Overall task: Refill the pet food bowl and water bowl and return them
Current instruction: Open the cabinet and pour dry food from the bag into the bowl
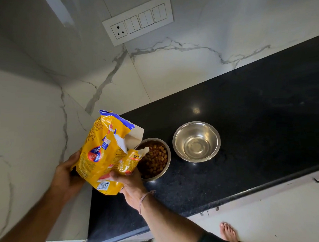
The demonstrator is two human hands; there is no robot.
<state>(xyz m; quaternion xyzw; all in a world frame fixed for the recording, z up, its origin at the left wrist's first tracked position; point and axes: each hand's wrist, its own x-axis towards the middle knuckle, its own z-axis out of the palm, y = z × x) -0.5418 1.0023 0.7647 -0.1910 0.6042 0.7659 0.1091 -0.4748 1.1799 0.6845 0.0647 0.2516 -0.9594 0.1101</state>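
Gripping one torn yellow bag [101, 153] at lower left, the left hand [66, 173] and right hand [132, 188] close around it beside two steel bowls: the kibble bowl [154, 160] and the water bowl [196, 141].

- The place is a home kitchen, seen from above at a corner of the worktop.
- A polished black granite countertop [255, 109] runs from six o'clock up to three o'clock, with a rounded front edge.
- White marble-look wall tiles [175, 70] with grey veins back the counter from nine o'clock round to one o'clock.
- A white switch panel [137, 20] with a round-pin socket and rocker switches sits on the wall at twelve o'clock.
- Pale cabinet fronts [297, 183] with a metal pull lie under the counter edge at four o'clock.
- A bare foot [229, 232] stands on the light floor at five o'clock, a domestic sign.
- Two steel bowls [197, 141] and a torn yellow pet food bag [101, 155] sit at the centre.
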